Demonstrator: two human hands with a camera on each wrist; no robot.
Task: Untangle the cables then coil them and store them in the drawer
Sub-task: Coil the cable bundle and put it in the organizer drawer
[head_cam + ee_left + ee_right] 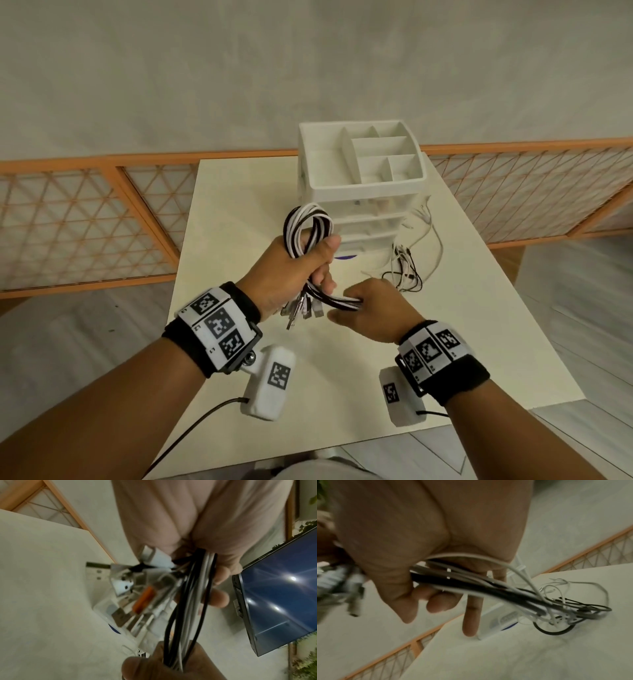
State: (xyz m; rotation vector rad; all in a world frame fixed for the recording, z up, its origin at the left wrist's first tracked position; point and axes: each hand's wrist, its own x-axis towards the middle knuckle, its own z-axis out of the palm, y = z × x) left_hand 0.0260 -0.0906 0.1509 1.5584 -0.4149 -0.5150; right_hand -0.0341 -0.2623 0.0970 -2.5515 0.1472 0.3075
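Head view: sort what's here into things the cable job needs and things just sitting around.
Job:
- black and white cable bundle, gripped by left hand and right hand
- loose cables on the table
- drawer unit

Just there:
- orange lattice fence
- dark screen seen from the left wrist

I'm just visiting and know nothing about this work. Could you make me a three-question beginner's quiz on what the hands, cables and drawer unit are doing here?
1. True or false: the left hand grips a looped bundle of black and white cables.
2. Where do the right hand's fingers hold that bundle? A) at the top of the loop B) below the left hand, near the plugs C) nowhere
3. Fill in: a loose cable tangle lies on the table to the ____ of the white drawer unit.

Key: 1 true; 2 B; 3 right
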